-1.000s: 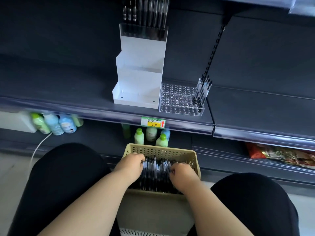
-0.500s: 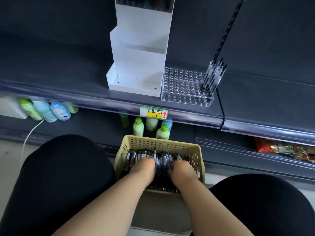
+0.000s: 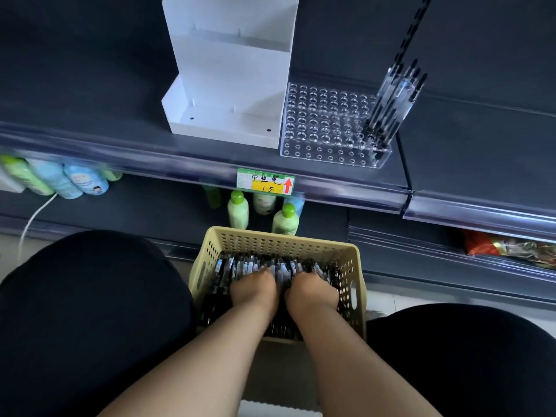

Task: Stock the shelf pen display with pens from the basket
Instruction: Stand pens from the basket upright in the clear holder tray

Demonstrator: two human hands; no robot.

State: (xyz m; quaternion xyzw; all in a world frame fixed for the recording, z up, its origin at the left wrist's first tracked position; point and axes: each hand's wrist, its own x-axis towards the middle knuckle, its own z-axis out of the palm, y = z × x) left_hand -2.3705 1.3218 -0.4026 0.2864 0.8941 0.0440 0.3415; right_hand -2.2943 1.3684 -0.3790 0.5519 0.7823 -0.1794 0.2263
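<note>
The pens lie packed side by side in the beige perforated basket, their long axes running from the person toward the shelf. The 2 hands are pushed down among them. The left hand and right hand sit knuckles-up, close together, fingers buried, so I cannot tell whether they grip any. On the dark shelf above, the clear pen display carries standing pens at its right end, with a white tiered holder just beside its left. A price label sits on the shelf edge, and bottles stand below it, behind the basket.
</note>
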